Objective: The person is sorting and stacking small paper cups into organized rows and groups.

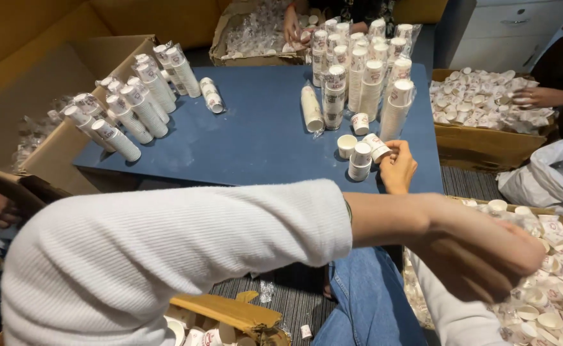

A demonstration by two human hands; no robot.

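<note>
My left arm, in a white sleeve, crosses the view from the left, and my left hand reaches down into a cardboard box of loose white paper cups at the lower right. Its fingers curl among the cups; whether they hold one is hidden. My right hand rests at the near edge of the blue table, pinching a tilted paper cup. A short stack of cups and a single open cup stand just left of it.
Tall upright cup stacks fill the table's far right; wrapped stacks lie at its left. Other people's hands reach into a box of cups at right, a box of wrappers at the top, and a box at far left. A white bag lies at right.
</note>
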